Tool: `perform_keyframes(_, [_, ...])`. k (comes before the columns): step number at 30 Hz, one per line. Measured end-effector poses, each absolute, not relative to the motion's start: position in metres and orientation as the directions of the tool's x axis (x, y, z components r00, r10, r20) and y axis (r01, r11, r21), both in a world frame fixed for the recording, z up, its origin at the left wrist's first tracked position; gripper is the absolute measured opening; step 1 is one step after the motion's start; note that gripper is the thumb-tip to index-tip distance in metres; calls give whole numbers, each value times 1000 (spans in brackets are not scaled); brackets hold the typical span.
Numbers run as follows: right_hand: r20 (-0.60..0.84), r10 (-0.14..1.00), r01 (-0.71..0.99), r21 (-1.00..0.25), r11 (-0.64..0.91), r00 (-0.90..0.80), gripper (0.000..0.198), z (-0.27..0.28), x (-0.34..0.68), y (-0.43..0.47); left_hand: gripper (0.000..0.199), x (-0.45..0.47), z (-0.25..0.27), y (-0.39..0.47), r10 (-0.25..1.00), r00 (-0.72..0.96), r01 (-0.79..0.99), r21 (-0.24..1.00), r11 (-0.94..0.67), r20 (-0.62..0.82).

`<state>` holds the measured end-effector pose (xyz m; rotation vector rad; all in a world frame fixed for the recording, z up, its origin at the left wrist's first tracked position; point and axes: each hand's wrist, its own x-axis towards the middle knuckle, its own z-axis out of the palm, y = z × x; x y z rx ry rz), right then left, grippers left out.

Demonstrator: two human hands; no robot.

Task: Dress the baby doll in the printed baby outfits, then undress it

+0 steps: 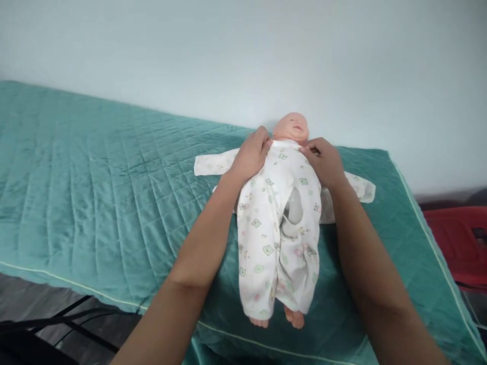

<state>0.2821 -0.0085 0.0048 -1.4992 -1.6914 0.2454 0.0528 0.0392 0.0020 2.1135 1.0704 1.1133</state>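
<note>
A baby doll (291, 128) lies on its back, with its head toward the wall and its bare feet toward me. White printed baby pants (262, 218) cover it from the neck down to the ankles, with an opening at the crotch. From beneath them a white long-sleeved baby top (216, 163) spreads its sleeves to both sides. My left hand (253, 153) is closed on the upper edge of the pants beside the doll's neck. On the other side, my right hand (322, 158) pinches the same edge near the shoulder. Both sets of fingertips are partly hidden.
A green quilted cover (114, 187) lies over the table or bed beneath the doll. A pale wall (190, 56) rises behind it. Right of the edge is a red plastic object (456, 243); black metal bars (64, 317) show at lower left.
</note>
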Motion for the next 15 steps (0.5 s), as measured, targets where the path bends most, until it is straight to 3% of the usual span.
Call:
perform_keyframes(3, [426,903,716,-644,268,45,19,4,289,-9,14,48,-2,41,835,303,493,674,-549,458])
perform_keyframes(10, [362,929,679,-663,315,-77,23,-2,302,-11,6,40,-7,44,896,206,562,702,-437,393])
perform_keyframes(15, [424,905,684,-668,293,27,17,-5,295,-12,8,47,-9,42,880,279,593,652,-472,384])
